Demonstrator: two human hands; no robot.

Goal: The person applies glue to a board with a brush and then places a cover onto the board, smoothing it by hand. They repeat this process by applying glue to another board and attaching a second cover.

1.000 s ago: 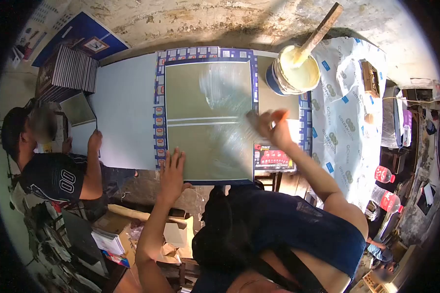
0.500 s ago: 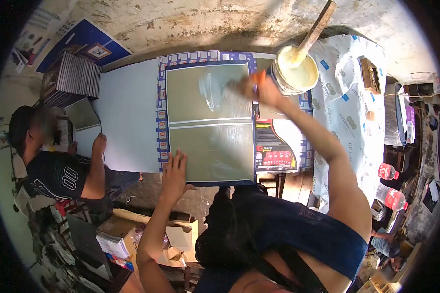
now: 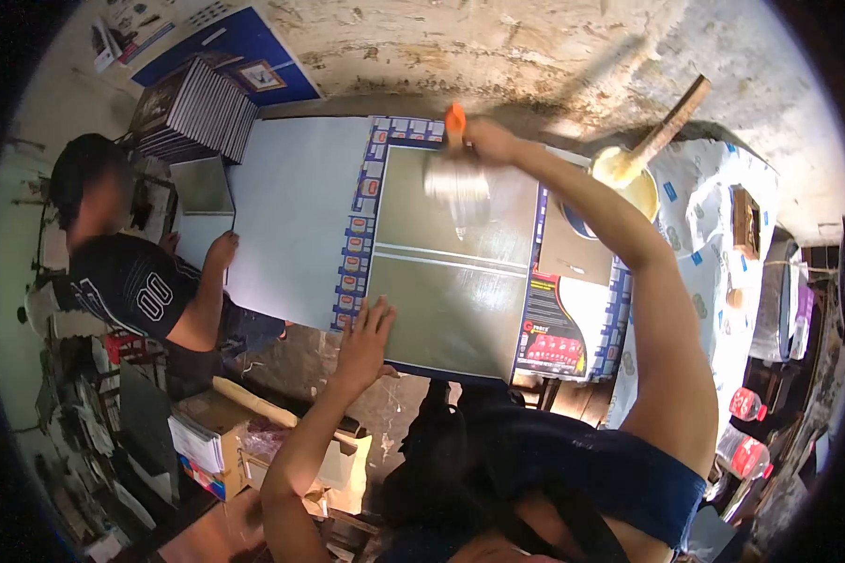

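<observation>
A wide brush (image 3: 455,176) with an orange handle is held at the far edge of a grey-green board (image 3: 451,281), just left of that edge's middle. Its bristles are laid on the board and are blurred. The handle is gripped by the right hand (image 3: 486,141), which is closed around it just beyond the far edge, so the brush lies directly below and slightly left of the hand in the head view. The right arm is stretched across the board's right side.

The left hand (image 3: 366,338) is laid open at the board's near left corner, fingers spread and pressed flat on it, well apart from the brush.

The board is carried by a printed sheet (image 3: 352,253) with a blue patterned border, which shows along its left, far and right edges. Off the far right corner a tub (image 3: 640,192) of pale paste is seen, with a wooden stick (image 3: 674,117) standing tilted in it.

To the left, a large pale sheet (image 3: 291,216) lies beside the printed one, and its left edge is touched by a co-worker's hand (image 3: 221,249). Beyond its far left corner a stack of frames (image 3: 197,117) is piled.
</observation>
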